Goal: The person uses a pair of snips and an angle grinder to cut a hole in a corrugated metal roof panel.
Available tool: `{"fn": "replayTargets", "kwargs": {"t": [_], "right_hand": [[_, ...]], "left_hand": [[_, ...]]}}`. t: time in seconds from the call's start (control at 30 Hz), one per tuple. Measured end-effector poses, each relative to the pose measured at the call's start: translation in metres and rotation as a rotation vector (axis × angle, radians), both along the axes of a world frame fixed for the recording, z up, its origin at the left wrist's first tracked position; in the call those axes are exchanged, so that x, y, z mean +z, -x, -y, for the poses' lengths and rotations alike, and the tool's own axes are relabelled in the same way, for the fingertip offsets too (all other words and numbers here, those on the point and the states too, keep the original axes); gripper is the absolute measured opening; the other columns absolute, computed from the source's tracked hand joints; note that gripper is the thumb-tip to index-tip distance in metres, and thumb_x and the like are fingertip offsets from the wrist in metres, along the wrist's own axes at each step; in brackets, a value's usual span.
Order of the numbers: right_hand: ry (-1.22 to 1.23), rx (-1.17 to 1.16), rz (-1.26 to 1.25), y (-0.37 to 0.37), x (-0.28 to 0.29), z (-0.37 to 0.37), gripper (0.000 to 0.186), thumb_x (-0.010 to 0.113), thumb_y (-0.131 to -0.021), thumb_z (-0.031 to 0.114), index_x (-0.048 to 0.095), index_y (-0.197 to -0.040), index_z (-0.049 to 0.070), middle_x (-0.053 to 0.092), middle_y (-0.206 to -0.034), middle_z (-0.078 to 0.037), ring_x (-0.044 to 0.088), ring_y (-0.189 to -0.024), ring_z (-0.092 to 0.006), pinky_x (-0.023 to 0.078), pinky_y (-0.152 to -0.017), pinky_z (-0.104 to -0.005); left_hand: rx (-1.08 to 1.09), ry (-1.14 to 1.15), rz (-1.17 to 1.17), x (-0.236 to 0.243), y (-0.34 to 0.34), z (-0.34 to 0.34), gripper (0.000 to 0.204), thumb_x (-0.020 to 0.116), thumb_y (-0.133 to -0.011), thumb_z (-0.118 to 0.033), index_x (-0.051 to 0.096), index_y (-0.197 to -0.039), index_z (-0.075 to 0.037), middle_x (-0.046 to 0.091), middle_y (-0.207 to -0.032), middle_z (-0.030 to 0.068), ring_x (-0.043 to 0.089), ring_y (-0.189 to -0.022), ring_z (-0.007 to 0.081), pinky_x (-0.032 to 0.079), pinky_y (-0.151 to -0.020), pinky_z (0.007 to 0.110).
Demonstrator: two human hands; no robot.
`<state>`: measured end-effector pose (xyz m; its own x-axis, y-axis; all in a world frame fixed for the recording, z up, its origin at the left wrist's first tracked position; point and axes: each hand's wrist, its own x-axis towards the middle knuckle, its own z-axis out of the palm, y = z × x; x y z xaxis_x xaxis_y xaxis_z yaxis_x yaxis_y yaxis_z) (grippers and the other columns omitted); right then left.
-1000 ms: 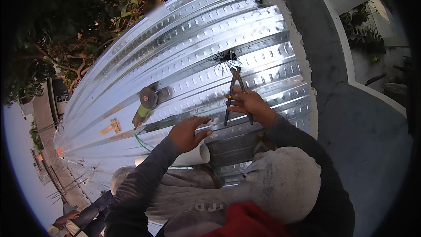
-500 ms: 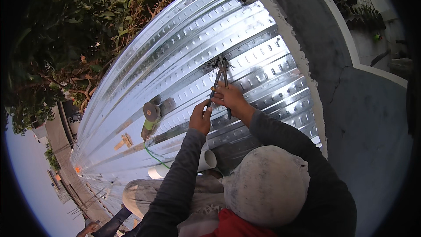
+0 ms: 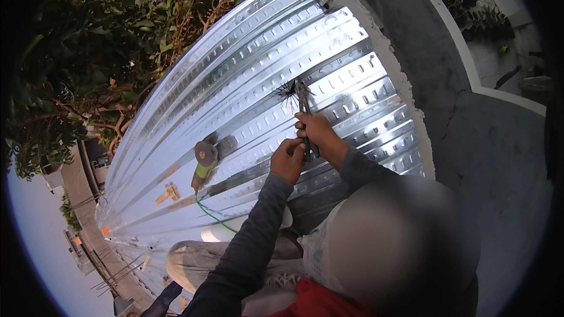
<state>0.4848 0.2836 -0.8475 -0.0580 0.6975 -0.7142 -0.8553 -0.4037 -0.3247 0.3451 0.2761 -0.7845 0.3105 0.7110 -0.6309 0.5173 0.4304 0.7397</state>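
Both hands grip dark long-handled pliers (image 3: 303, 105): my right hand (image 3: 320, 135) is closed round them, while my left hand (image 3: 286, 159) pinches lower on the handles. The jaws are at a dark opening ringed by thin spiky strands (image 3: 289, 89) in the ribbed silver metal decking (image 3: 247, 82). A green angle grinder (image 3: 205, 164) with a corded tail lies left of my hands on the decking.
A white pipe (image 3: 218, 232) and small tan pieces (image 3: 167, 194) lie on the decking. A rough concrete edge (image 3: 393, 70) and grey wall (image 3: 487, 147) run along the right; foliage (image 3: 88, 41) borders the upper left. A blurred, rounded grey shape (image 3: 388, 235) fills the lower right.
The pliers have moved onto the spiky opening and their handles have come together. My left hand has moved up and right and closed on them. The view has shifted slightly.
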Motion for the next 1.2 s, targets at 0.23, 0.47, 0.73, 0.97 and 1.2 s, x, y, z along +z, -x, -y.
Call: {"fn": "replayTargets", "kwargs": {"t": [0.23,0.47,0.73,0.97,1.2], "right_hand": [[0.01,0.17,0.107,-0.031,0.013,0.007,0.017,0.061,-0.098,0.019,0.056,-0.091,0.004,0.052,-0.071,0.0,0.045,-0.054,-0.0062,0.035,-0.046,-0.024],[0.017,0.524,0.159,-0.107,0.029,0.0,0.018,0.061,-0.097,0.014,0.06,-0.089,-0.002,0.055,-0.073,-0.002,0.046,-0.051,-0.0074,0.033,-0.043,-0.0248],[-0.025,0.7,0.268,-0.146,0.049,-0.013,0.035,0.059,-0.098,0.017,0.059,-0.12,-0.01,0.064,-0.085,-0.008,0.055,-0.059,-0.0113,0.041,-0.046,-0.0224],[-0.131,0.933,0.795,-0.119,0.046,0.013,0.044,0.048,-0.104,0.031,0.054,-0.135,0.0,0.073,-0.106,-0.004,0.062,-0.084,-0.01,0.045,-0.06,-0.0274],[-0.1,0.692,0.421,-0.022,0.026,0.081,0.046,0.056,-0.094,0.013,0.052,-0.136,-0.002,0.064,-0.114,-0.013,0.067,-0.095,-0.0205,0.058,-0.075,-0.0312]], "left_hand": [[0.274,0.067,0.151,0.003,-0.049,0.019,0.06,0.063,-0.096,-0.031,0.034,-0.143,-0.005,0.049,-0.136,0.0175,0.06,-0.109,0.0235,0.054,-0.084,0.038],[-0.078,0.225,0.342,0.017,-0.071,0.005,0.084,0.065,-0.095,-0.038,0.016,-0.16,-0.013,0.035,-0.155,0.0126,0.054,-0.119,0.0239,0.049,-0.093,0.039],[-0.067,0.192,0.371,-0.002,-0.074,0.012,0.078,0.065,-0.097,-0.033,0.021,-0.158,-0.008,0.039,-0.153,0.0135,0.057,-0.116,0.0243,0.05,-0.092,0.035],[-0.151,0.155,0.23,-0.024,-0.041,0.016,0.047,0.06,-0.1,-0.036,0.056,-0.135,-0.005,0.064,-0.124,0.0121,0.06,-0.114,0.0215,0.05,-0.093,0.036],[-0.321,0.007,-0.302,0.014,0.028,0.01,0.041,0.059,-0.093,-0.041,0.069,-0.11,-0.005,0.067,-0.115,0.0177,0.064,-0.11,0.0333,0.051,-0.094,0.045]]}}
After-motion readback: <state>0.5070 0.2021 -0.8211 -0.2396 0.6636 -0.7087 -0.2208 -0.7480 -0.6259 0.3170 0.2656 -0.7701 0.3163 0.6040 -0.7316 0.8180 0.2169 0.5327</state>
